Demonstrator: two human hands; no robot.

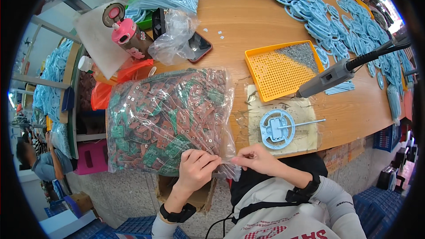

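Note:
A large clear plastic bag (164,119) full of small green and brown circuit boards lies at the table's near left edge. My left hand (197,168) is closed on the bag's gathered film at its near right corner. Just to the right, my right hand (256,159) pinches the same film between thumb and fingers. Beyond my right hand, a light blue round plastic part (265,135) with a thin stick pointing right rests on a worn, pale mat (305,144).
A yellow tray (249,55) of small grey metal pieces sits behind the mat, with a grey electric screwdriver (327,77) hanging over its corner. Blue plastic parts (305,6) are heaped along the far side. A pink-lidded bottle (126,33) and a phone (201,46) stand behind the bag.

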